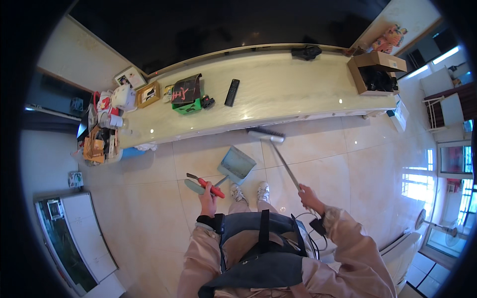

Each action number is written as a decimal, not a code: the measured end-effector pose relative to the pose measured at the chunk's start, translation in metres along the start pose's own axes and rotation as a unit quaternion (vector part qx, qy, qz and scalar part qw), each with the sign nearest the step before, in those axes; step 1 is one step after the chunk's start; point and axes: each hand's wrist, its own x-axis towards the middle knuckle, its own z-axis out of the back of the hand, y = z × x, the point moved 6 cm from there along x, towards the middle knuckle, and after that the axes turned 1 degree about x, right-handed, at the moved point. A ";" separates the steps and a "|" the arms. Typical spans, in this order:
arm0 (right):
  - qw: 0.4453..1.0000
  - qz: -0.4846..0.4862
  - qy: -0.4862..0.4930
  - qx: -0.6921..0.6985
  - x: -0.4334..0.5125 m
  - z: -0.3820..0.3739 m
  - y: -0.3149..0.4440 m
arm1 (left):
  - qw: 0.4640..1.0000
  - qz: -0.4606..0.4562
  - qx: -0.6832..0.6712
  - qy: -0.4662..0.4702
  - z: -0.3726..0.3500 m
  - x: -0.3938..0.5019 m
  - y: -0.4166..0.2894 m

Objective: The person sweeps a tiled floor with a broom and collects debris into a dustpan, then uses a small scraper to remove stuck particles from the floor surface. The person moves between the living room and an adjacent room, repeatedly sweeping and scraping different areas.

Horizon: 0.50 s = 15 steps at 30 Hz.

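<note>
My left hand (208,199) grips a red-handled tool (211,187) with a dark flat metal end, together with the handle of a grey-blue dustpan (238,164). The handle's broad pale end (193,186) sticks out to the left of my fingers. The pan rests on the tiles just ahead of my shoes (262,192), its open side away from me. My right hand (310,198) is closed around the metal pole of a broom (285,162). Its grey head with dark bristles (266,136) lies on the floor along the front of the low cabinet.
A long low cabinet (268,82) with a pale glossy top runs under a large dark screen (223,29). A remote control (232,92), a green box (186,108) and an open cardboard box (357,78) stand on it. A packed bin (111,158) sits at its left end; a fan (443,227) is at right.
</note>
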 end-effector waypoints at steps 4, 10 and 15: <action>0.995 0.031 -0.023 -0.090 0.031 -0.042 -0.004 | 0.999 -0.002 -0.028 -0.025 0.001 -0.017 0.010; 0.990 -0.048 0.131 0.029 -0.022 -0.047 -0.001 | 0.998 -0.003 -0.033 -0.059 0.005 -0.023 0.012; 0.990 -0.014 0.137 -0.009 -0.032 -0.032 0.048 | 0.992 -0.032 -0.099 -0.078 0.031 -0.036 0.007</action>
